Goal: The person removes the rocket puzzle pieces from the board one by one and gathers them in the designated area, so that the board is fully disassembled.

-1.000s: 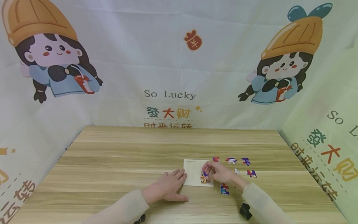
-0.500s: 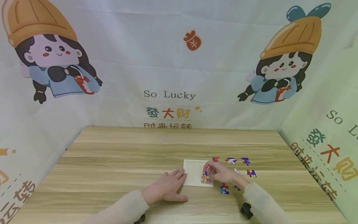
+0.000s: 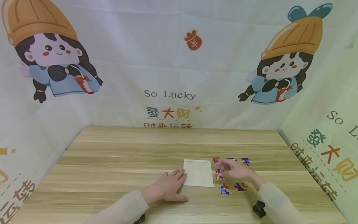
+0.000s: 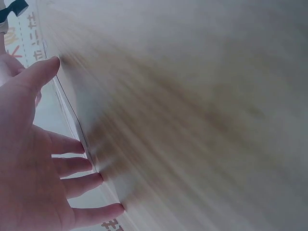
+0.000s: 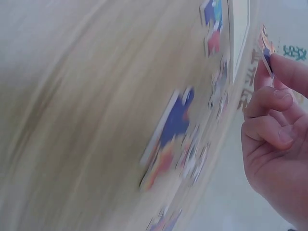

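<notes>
A pale, shallow puzzle tray [image 3: 198,173] lies on the table. My left hand [image 3: 168,187] rests palm down beside it, fingers straight, fingertips at its left edge. In the left wrist view, the thumb and fingers of this left hand [image 4: 36,159] are spread against the tabletop. Just right of the tray, my right hand [image 3: 233,169] pinches an orange and purple jigsaw piece [image 3: 218,175]. In the right wrist view, the thumb and a finger grip this piece [image 5: 266,50] above the table, the other fingers curled. The right hand covers part of the loose pieces.
Several loose jigsaw pieces lie right of the tray: a red one [image 3: 216,159], a purple one [image 3: 245,161], a red and blue one [image 3: 224,189] and a purple and orange one [image 3: 241,186]. A printed cloth [image 3: 179,68] hangs behind the table [image 3: 126,149].
My right hand has moved the jigsaw piece from the tray's lower right corner to the right, off the tray. A purple and orange piece has come into sight. The left hand stays put.
</notes>
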Motion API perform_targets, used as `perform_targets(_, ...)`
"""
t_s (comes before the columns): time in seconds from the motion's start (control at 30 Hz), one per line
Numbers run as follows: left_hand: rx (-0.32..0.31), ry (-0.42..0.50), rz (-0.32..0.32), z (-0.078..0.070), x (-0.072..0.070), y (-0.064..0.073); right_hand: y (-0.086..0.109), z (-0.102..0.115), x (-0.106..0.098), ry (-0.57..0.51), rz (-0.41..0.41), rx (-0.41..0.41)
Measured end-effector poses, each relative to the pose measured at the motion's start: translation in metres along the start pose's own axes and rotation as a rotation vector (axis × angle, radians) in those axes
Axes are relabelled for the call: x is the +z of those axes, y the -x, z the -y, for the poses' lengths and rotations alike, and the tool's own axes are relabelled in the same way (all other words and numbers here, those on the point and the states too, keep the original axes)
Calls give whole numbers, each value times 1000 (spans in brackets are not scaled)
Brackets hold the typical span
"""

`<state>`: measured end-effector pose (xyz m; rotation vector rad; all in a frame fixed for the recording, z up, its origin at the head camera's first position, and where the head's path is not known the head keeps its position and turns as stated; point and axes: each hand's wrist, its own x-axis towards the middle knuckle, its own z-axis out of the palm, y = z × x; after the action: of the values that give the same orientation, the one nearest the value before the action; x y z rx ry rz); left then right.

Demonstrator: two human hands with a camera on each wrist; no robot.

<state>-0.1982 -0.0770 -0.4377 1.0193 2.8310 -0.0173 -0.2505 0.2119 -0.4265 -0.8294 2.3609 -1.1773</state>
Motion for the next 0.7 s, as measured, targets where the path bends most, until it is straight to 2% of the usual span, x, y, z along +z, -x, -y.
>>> perform_targets(0.17, 0, 0, 1, 0, 1, -1, 16, -5, -11, 6, -20, 25)
perform_targets(0.4, 0, 5, 5, 1, 2, -1, 34, -15, -22, -12, -42, 18)
perform_targets(0.7, 0, 10, -3, 0, 1, 0, 54, -24, -36, -50, -53, 67)
